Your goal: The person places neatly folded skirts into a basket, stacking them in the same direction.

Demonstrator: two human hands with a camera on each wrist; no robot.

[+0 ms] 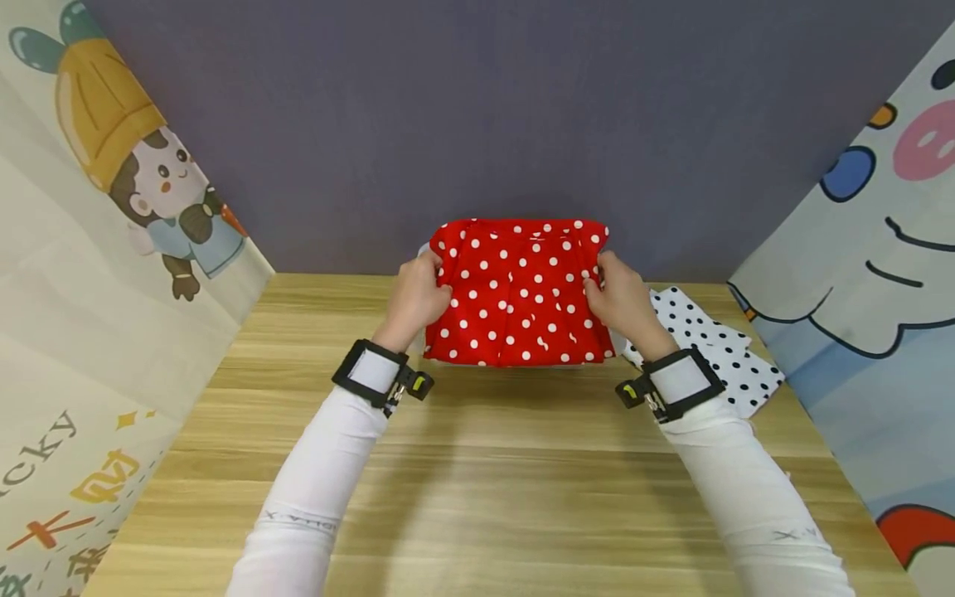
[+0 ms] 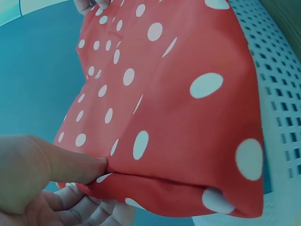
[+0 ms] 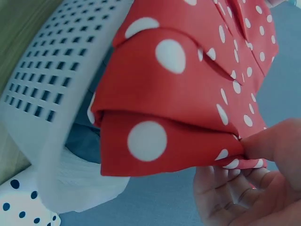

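Observation:
A folded red cloth with white polka dots point(image 1: 515, 298) hangs between my two hands above a white perforated basket point(image 3: 56, 61). My left hand point(image 1: 419, 292) pinches the cloth's left edge, thumb on top and fingers beneath, as the left wrist view shows. The right hand point(image 1: 618, 300) pinches the opposite edge in the same way. In the head view the cloth hides nearly all of the basket; the wrist views show its slotted side wall and rim. Something dark lies inside the basket, only partly visible in the right wrist view.
A white cloth with black dots point(image 1: 734, 373) lies folded on the wooden table point(image 1: 477, 497), right of the basket and partly behind my right wrist. A grey wall panel point(image 1: 492, 108) rises behind. Printed curtains point(image 1: 52, 274) flank the table on both sides.

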